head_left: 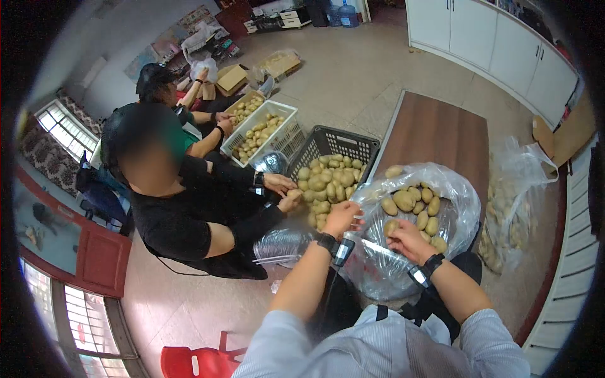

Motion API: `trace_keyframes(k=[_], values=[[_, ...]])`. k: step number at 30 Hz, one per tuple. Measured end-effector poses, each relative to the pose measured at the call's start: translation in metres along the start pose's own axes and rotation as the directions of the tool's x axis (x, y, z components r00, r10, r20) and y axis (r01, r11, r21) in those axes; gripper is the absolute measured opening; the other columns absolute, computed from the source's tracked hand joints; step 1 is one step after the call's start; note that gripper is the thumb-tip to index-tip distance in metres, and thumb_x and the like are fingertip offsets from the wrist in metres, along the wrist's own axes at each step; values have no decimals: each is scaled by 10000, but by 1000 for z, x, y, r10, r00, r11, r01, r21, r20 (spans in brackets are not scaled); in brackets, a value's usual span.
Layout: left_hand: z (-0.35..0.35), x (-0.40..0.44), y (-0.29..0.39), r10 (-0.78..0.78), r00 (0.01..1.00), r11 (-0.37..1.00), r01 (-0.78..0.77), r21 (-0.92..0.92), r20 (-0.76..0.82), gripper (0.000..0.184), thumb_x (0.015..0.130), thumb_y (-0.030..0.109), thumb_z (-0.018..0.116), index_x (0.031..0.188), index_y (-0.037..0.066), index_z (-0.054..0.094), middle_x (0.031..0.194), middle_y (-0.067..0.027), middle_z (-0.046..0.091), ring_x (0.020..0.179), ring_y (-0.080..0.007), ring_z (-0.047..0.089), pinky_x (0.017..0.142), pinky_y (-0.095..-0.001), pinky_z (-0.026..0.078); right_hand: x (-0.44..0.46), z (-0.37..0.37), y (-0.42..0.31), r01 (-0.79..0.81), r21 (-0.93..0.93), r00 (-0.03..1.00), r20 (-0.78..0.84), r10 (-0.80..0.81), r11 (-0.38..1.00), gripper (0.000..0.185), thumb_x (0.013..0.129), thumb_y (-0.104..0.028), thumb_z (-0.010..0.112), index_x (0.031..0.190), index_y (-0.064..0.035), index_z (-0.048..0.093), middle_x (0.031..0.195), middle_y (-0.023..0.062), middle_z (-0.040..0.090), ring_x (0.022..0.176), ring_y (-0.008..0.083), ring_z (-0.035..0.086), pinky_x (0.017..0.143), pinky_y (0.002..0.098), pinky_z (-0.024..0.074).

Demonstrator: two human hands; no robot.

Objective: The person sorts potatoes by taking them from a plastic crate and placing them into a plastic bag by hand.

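My right hand (409,242) is closed around a brownish-green oval kiwifruit (391,227), over the mouth of a large clear plastic bag (463,189). More kiwifruit (404,201) lie inside the bag on its dark bottom. At the bag's left rim my left hand (344,219) hangs with loosely curled fingers and no fruit visible in it. It is between the bag and a black slatted crate (372,151) heaped with kiwifruit. Both my wrists wear dark bands with small devices.
To the left, a person in black (183,208) reaches into the black crate. Other people sit beyond, by a white crate (290,113) of fruit. A brown table (435,129) stands ahead, a filled clear bag (513,220) to the right. A red stool (195,362) is at lower left.
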State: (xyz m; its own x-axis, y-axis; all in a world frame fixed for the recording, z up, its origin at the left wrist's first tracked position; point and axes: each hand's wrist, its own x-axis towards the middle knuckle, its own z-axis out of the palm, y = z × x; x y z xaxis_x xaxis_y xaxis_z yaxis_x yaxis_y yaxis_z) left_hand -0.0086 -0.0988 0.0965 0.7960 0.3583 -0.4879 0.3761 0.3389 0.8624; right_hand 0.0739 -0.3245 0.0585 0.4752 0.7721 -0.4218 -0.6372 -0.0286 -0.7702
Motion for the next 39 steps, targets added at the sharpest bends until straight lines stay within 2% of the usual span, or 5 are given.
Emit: trace_keyframes(k=[10,25,32,36,39], values=[[22,-11,3,-137,972,981,106,162,190,492,903,396,568,1225,37,466,1178,-138,546,871,-280,639,653,-364,555,2,35,-16,11,-107,1000,5,-10,994,401,949,-318,520,1190,-2,465,992,108,584,641,148,618,556,235,536],[36,-11,-4,-133,944,981,82,176,301,350,899,362,580,1074,62,533,784,-42,593,569,-151,607,463,-266,492,-6,40,-12,256,-667,951,45,-305,700,293,933,-211,530,1129,6,520,778,36,602,607,100,572,551,244,468],[23,-10,4,11,995,972,12,-233,94,255,909,353,530,922,100,502,654,-16,510,425,-131,508,338,-224,371,3,10,5,283,-656,934,22,-357,700,330,897,-200,588,1147,3,519,809,100,622,634,150,605,564,293,482],[-2,-6,3,47,993,929,-3,-369,109,287,941,370,484,1037,100,500,861,-67,565,601,-182,534,427,-273,427,-3,4,-8,259,-723,933,14,-361,641,325,889,-177,581,1150,7,518,877,107,621,664,144,601,576,288,484],[-10,-2,6,34,999,871,-38,-490,-19,279,922,357,493,1038,103,491,809,-65,535,525,-184,535,393,-284,420,0,-2,-9,253,-749,924,-1,-382,613,333,878,-167,582,1152,12,516,917,112,622,750,160,607,616,290,490]])
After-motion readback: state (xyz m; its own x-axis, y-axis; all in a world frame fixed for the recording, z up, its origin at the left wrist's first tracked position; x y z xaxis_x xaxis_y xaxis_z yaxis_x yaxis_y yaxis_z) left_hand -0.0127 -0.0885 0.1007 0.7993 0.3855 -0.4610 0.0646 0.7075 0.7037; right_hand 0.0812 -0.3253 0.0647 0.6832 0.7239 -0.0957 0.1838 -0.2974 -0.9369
